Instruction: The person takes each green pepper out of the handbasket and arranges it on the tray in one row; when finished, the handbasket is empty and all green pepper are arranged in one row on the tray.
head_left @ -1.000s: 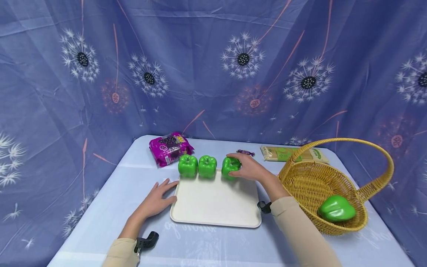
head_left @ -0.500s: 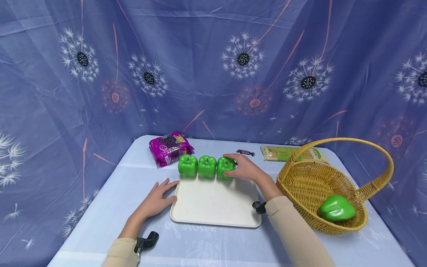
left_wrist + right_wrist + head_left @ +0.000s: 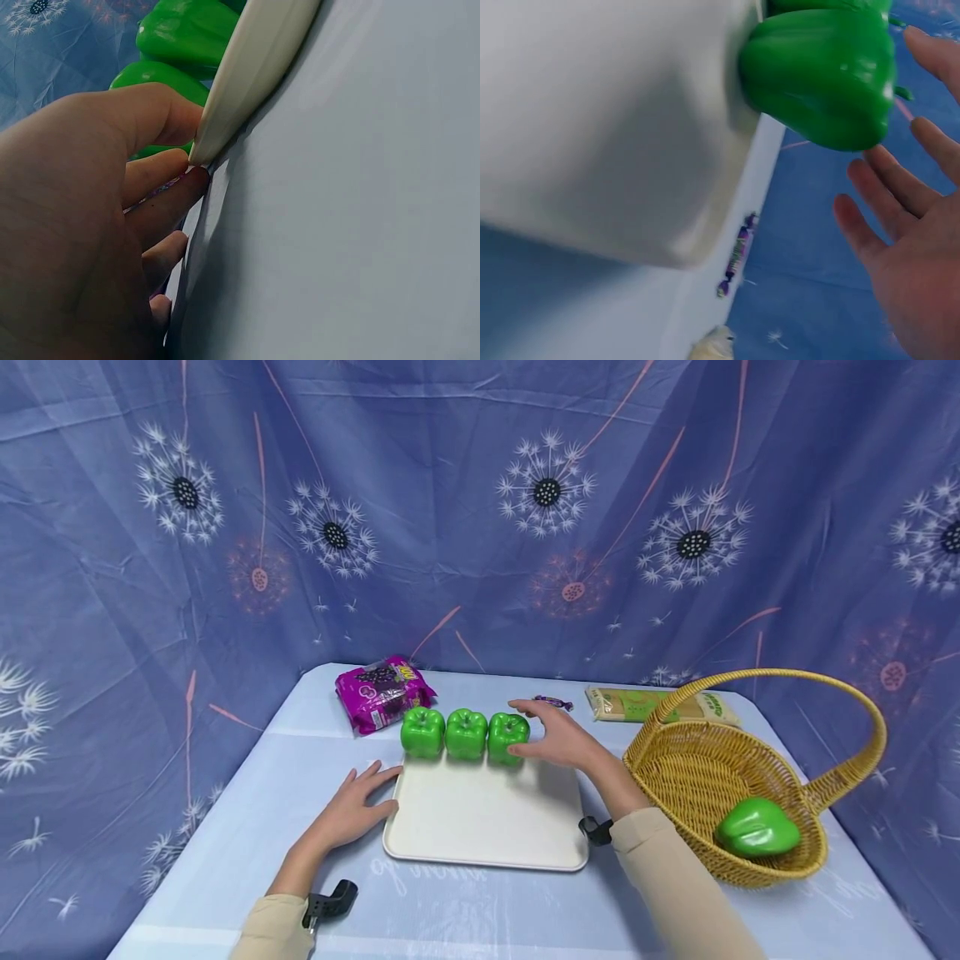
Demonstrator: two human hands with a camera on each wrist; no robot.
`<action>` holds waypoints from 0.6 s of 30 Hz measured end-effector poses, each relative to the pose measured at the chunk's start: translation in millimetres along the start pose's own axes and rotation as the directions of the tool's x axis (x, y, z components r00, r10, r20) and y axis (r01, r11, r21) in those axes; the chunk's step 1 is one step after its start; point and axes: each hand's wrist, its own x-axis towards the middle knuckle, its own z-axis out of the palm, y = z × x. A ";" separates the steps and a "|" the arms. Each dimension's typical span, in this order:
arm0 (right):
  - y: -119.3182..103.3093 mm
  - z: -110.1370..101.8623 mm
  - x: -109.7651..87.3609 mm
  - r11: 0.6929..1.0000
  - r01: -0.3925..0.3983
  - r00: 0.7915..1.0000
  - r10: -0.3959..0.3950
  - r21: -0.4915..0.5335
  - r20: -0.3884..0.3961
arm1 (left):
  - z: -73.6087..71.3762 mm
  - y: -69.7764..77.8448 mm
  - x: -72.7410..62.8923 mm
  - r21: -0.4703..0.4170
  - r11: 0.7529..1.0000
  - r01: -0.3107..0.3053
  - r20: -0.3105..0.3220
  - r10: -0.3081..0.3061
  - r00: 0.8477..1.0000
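Peppers sit in a row of 3 on the far edge of the white tray [image 3: 480, 827], side by side and touching. The third green pepper [image 3: 507, 737] is the one at the basket end of that row. The right hand [image 3: 558, 739] is just beside it with its fingers spread and straight, holding nothing (the right wrist view shows a gap between the fingertips [image 3: 870, 225] and the pepper [image 3: 821, 71]). The left hand [image 3: 352, 810] lies flat on the table at the tray's near left corner, fingers loose, with the thumb and a finger against the tray's rim [image 3: 247, 82].

The step in hand looks like letting go of the pepper just set on the tray. To do it well, the person should draw the right hand straight away from the tray, toward the basket side, and lift it a little so no finger bumps the pepper or tips the row. The left hand should press the tray's edge so the tray does not slide.

One more green pepper [image 3: 756, 829] lies in the wicker basket [image 3: 705, 777], to the right of the tray. A purple snack bag [image 3: 382, 692], a small wrapped candy [image 3: 552, 702] and a flat green packet [image 3: 637, 704] lie past the tray's far edge.
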 end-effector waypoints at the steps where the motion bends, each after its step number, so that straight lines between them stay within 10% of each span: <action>1: -1.4 -3.1 -2.4 1.000 -0.001 1.000 0.001 -0.014 -0.005 | 0.1 0.0 0.3 0.000 1.000 -0.001 0.000 0.001 1.000; 18: -18.6 -39.7 -52.6 0.982 0.152 0.982 -0.163 -0.113 -0.093 | -1.3 2.0 -1.2 -0.002 1.000 -0.009 -0.004 0.009 1.000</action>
